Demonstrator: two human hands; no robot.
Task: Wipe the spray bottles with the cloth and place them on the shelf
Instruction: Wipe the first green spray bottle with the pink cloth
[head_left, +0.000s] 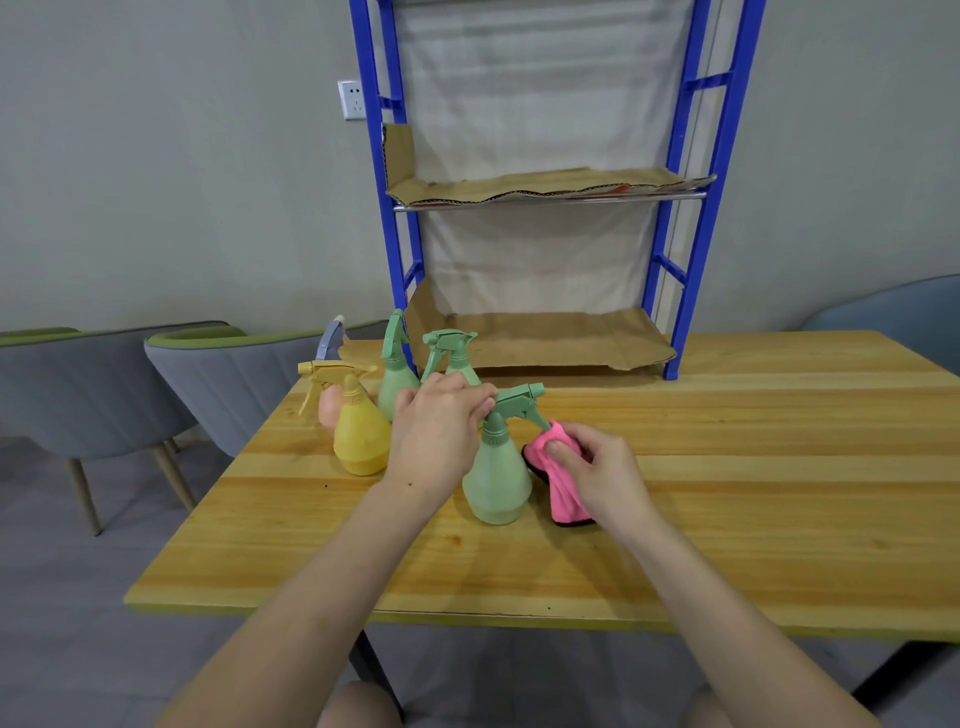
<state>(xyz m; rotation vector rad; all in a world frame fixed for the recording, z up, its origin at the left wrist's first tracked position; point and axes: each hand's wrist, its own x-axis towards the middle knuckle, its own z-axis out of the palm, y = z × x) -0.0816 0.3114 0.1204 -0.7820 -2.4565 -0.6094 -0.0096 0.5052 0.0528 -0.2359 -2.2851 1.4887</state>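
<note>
Head view: the nearest green spray bottle (496, 478) is standing upright on the bench (753, 493), between the two hands. The left hand (439, 421) is pinching the rear of the bottle's trigger head with curled fingers (480, 406). The judged purpose is to brace the bottle so that it is not tipping under wiping pressure. The right hand (602, 470) is gripping the pink cloth (561, 486), with its fingers closed round a bunched fold and pressing that fold against the lower end of the trigger lever. The rest of the cloth is hanging down to the bench, just beside the bottle base.

The bottle is showing a pear-shaped, matte plastic body, a narrow neck and a hard moulded sprayer. The cloth is looking plush and soft, with a dark edge binding.

Behind the left hand, a yellow spray bottle (358, 439), two further green bottles (395, 387) and a peach bottle (328, 408) are waiting in a tight cluster. None is standing on the shelf (691, 291), which is rising at the rear of the bench, near the cluster. Corrugated cardboard (545, 338) is lining its tiers, apparently to give small bases a flat footing.
</note>
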